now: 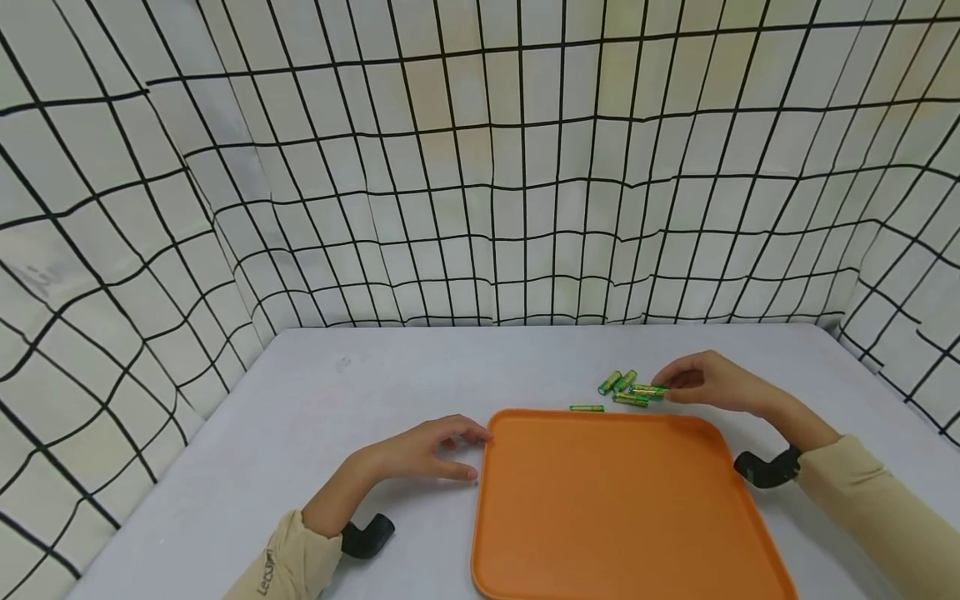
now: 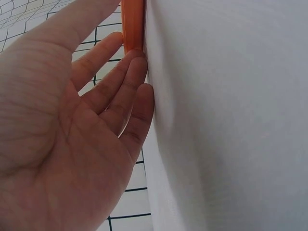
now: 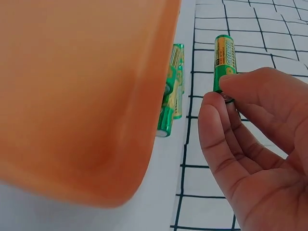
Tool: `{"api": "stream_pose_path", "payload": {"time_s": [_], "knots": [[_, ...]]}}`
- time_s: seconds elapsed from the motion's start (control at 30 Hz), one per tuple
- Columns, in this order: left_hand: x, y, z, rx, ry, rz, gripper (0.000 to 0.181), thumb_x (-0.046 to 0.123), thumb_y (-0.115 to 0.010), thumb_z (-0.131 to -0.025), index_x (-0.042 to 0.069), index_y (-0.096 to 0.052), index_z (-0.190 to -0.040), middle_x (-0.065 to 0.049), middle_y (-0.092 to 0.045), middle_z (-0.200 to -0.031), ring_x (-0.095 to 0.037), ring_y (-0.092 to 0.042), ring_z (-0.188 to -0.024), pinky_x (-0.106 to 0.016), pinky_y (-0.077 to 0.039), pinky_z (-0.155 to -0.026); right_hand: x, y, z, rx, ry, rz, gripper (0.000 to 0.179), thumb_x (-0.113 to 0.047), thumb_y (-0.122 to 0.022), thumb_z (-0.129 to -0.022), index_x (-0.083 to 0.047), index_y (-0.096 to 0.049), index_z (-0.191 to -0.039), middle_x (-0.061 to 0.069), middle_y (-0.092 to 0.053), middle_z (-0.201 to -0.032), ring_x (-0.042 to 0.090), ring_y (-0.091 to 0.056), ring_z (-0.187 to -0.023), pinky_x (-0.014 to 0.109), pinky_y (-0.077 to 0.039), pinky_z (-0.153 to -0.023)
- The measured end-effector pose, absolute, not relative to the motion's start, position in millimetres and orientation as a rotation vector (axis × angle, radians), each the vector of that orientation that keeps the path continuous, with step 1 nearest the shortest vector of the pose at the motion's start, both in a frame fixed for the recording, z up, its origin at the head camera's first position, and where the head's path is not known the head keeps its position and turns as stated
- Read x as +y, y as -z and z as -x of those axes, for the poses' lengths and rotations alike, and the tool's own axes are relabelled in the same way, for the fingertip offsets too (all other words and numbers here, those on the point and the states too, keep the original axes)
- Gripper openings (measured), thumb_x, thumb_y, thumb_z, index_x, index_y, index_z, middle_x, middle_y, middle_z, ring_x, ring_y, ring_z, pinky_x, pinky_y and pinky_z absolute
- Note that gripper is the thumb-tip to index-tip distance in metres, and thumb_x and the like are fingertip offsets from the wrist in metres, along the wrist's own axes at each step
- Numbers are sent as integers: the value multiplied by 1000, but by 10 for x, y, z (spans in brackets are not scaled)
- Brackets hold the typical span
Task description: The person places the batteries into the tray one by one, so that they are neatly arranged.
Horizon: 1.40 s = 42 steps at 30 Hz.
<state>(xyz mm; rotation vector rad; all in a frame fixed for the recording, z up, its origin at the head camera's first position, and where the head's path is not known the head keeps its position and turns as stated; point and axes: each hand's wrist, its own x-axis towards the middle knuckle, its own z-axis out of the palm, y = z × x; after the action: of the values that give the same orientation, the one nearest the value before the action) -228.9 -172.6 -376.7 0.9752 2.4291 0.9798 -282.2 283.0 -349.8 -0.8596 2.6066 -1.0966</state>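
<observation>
Between thumb and fingertips, my right hand (image 1: 708, 382) pinches a green-and-yellow battery (image 3: 225, 55) by one end. In the right wrist view it points up from the fingers, off the table. Several more batteries (image 1: 630, 400) lie on the table just behind the orange tray (image 1: 600, 500), partly hidden by its rim in the right wrist view. One battery (image 1: 587, 408) lies apart, close against the tray's back edge. At the tray's left rim is my left hand (image 1: 420, 450), fingers relaxed and holding nothing. Its fingertips appear to touch the tray's side near the back left corner.
The tray's inside surface shows only bare orange. A white-covered table (image 1: 360, 367) lies beneath everything. White walls with a black grid net (image 1: 525, 192) stand behind and at both sides. A black wrist mount (image 1: 367, 537) juts out below the left wrist, another (image 1: 768, 468) at the right.
</observation>
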Motion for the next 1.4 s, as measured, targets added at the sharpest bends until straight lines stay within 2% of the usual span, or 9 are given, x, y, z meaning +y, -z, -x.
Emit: {"api": "stream_pose_path", "payload": {"time_s": [0.47, 0.77, 1.13, 1.4], "knots": [[-1726, 3768, 2292, 2412, -980, -977, 49, 31, -72, -90, 18, -55, -135, 6, -57, -128, -16, -51, -117, -34, -41, -100, 2613, 3450, 2681, 2543, 1126, 862, 25, -4, -69, -88, 6, -68, -111, 14, -69, -106, 8, -62, -86, 21, -54, -77], [-1721, 3752, 2278, 2410, -972, -954, 49, 31, -72, -90, 18, -56, -134, 5, -57, -128, -16, -51, -116, -34, -42, -100, 2498, 3457, 2624, 2522, 1094, 1019, 20, 2, -67, -88, 9, -68, -107, 17, -69, -103, 5, -63, -85, 22, -55, -76], [-1764, 3772, 2291, 2423, -959, -978, 49, 33, -71, -90, 20, -56, -135, 6, -57, -129, -15, -51, -117, -34, -42, -100, 2320, 3443, 2578, 2476, 1163, 938, 20, 0, -66, -89, 10, -68, -106, 15, -69, -101, 11, -65, -85, 24, -55, -74], [-1765, 3773, 2292, 2419, -953, -978, 49, 33, -71, -90, 21, -55, -135, 6, -56, -130, -15, -51, -118, -34, -41, -101, 2226, 3495, 2550, 2451, 1191, 981, 20, 0, -66, -89, 10, -68, -106, 17, -68, -103, 8, -64, -85, 24, -55, -75]]}}
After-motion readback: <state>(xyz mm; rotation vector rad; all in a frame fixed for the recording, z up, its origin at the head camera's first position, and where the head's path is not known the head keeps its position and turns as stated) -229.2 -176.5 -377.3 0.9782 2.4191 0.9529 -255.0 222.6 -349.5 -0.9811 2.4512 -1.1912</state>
